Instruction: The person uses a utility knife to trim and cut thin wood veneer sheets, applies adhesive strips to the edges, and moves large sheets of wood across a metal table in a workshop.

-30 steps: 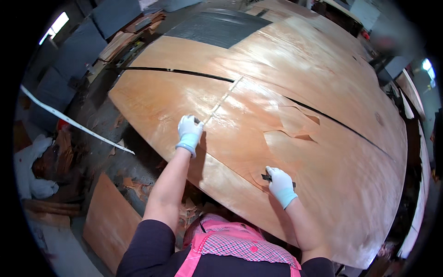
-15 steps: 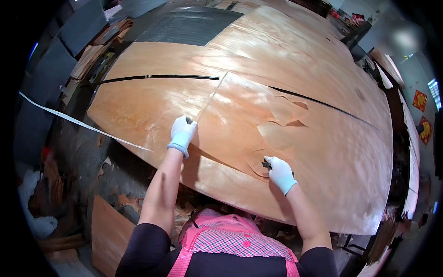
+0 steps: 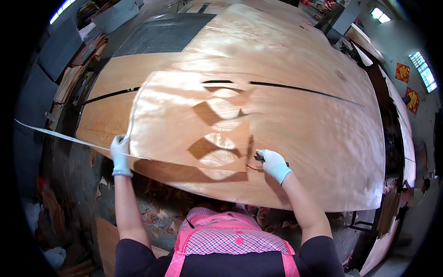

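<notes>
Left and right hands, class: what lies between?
Between the left hand and right hand, the head view shows a brown sheet and the tip of a white strip.

Two gloved hands [image 3: 119, 147], one dark tool [image 3: 259, 158], one lifted wood sheet [image 3: 161, 115], one white strip [image 3: 55, 133], two red wall hangings [image 3: 402, 72]

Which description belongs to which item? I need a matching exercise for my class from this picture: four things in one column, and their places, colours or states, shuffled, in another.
Things:
1. Left hand
2. Right hand
3. Dark grey sheet
4. Apron

Descriptions:
A. Pink, with a checked panel
B. Gloved, at the left edge of a thin brown sheet
C. Lying toward the far left of the wood surface
D. Gloved, closed around a dark tool

Right pairs: 1-B; 2-D; 3-C; 4-A
</notes>
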`<action>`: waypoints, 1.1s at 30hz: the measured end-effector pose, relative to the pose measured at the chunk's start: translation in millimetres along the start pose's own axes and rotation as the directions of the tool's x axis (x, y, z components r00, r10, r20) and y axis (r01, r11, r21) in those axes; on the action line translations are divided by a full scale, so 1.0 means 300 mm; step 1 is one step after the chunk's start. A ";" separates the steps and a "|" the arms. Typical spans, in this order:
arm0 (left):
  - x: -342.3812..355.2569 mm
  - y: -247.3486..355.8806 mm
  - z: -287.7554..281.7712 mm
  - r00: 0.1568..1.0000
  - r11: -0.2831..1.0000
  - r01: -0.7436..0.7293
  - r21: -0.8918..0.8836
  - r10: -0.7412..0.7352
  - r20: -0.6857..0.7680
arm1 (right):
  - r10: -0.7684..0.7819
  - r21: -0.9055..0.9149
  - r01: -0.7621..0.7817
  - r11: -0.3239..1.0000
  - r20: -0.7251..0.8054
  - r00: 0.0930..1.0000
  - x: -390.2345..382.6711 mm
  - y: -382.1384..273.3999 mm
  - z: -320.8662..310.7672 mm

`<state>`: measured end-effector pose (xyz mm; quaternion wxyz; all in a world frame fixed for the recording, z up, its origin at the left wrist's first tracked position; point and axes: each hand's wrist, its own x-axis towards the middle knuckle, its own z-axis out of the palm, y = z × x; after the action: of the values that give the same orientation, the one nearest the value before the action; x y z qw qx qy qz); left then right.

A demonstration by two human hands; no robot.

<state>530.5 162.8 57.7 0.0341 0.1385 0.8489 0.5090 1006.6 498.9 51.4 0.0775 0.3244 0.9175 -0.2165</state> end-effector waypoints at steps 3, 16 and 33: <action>0.023 -0.203 -0.165 0.991 0.993 0.114 -0.020 -0.115 -0.074 | -0.026 0.006 0.026 1.000 -0.030 0.999 0.009 0.010 0.013; -0.243 -0.183 -0.310 0.870 0.925 0.058 0.376 0.138 -0.474 | -0.239 0.058 0.244 0.968 -0.087 0.967 0.042 -0.308 -0.177; -0.585 0.116 -0.229 0.978 0.975 -0.056 -0.215 0.011 -0.207 | -0.470 0.791 0.510 0.339 -0.327 0.820 -0.010 -1.101 -0.315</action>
<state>692.1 72.2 106.5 -0.0468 0.0952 0.7839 0.6118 801.1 309.5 251.3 -0.1792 0.0329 0.7429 -0.6441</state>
